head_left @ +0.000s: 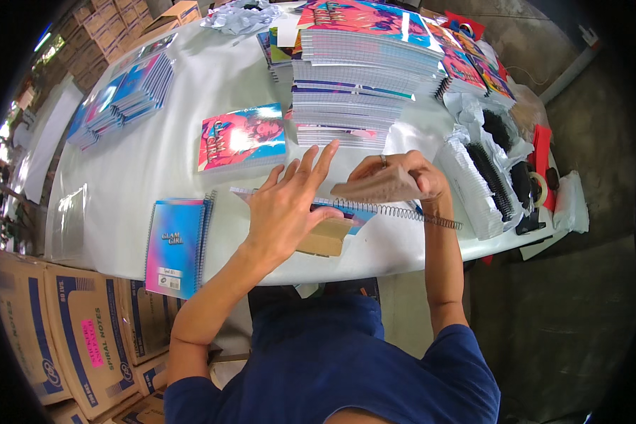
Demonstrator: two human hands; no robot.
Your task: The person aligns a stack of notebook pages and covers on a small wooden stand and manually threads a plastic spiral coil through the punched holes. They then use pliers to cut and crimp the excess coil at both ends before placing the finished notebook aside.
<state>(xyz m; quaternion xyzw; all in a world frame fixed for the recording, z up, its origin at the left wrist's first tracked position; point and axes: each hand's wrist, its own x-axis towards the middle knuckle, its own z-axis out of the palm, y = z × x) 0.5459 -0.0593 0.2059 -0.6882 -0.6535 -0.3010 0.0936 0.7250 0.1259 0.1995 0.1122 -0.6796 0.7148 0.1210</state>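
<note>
My left hand point(284, 212) lies with fingers stretched and spread over a notebook point(364, 215) with a blue cover, near the table's front edge. The hand hides most of that notebook. A wire coil point(431, 218) runs along its edge and sticks out to the right past my right wrist. My right hand point(425, 180) is closed on a flat brownish piece point(379, 186), blurred, held just above the coil. Below my left thumb sits a tan block point(323, 237), partly covered. Left of it lies a bound blue and pink spiral notebook point(173, 244).
Behind my hands rise a tall stack of notebooks point(360, 85) and a low pile point(242, 138). More spiral notebooks point(131, 92) stand far left. Black coils point(489, 180) in white wrapping and a tape roll point(539, 189) lie right. Cartons point(88, 332) are stacked at the lower left.
</note>
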